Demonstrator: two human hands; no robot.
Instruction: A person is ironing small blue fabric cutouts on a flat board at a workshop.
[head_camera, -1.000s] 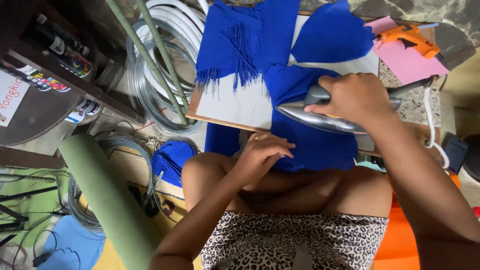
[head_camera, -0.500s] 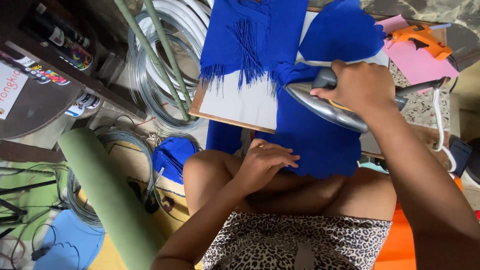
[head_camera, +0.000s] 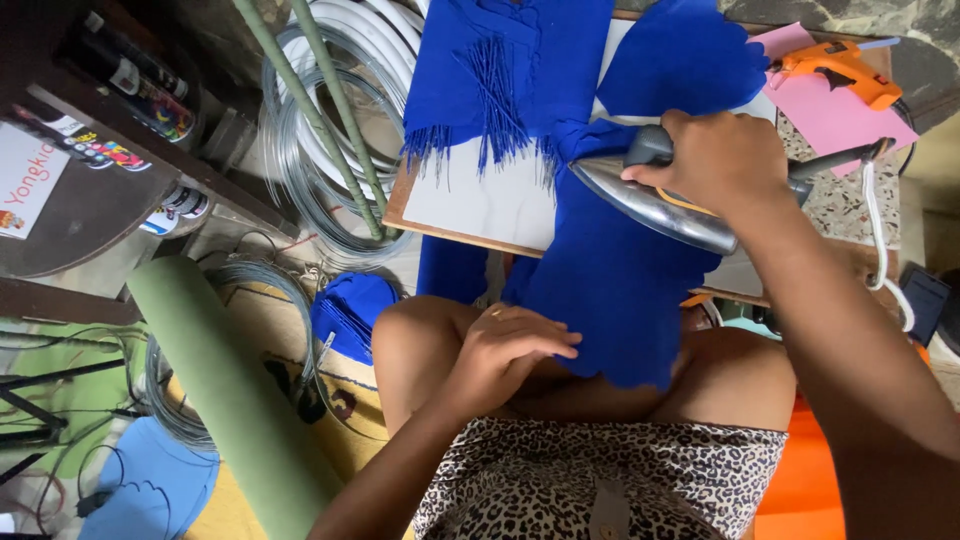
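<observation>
My right hand (head_camera: 725, 160) grips the dark handle of a metal clothes iron (head_camera: 650, 205), which rests on a piece of blue fabric (head_camera: 610, 280) draped over the front edge of a wooden board (head_camera: 470, 215). My left hand (head_camera: 510, 350) lies on my knee, fingers flat, touching the hanging edge of that blue fabric. More blue fabric with a fringe (head_camera: 495, 85) lies across the far part of the board.
An orange glue gun (head_camera: 835, 70) sits on pink paper (head_camera: 835, 115) at the right. Coils of wire and white tubing (head_camera: 330, 130) lie left of the board. A green roll (head_camera: 235, 390), a blue bundle (head_camera: 350, 315) and a dark shelf with cans (head_camera: 130, 75) stand at the left.
My right hand has slid the iron up the blue fabric, away from me and onto the board. My left hand has stayed on my knee at the fabric's lower edge.
</observation>
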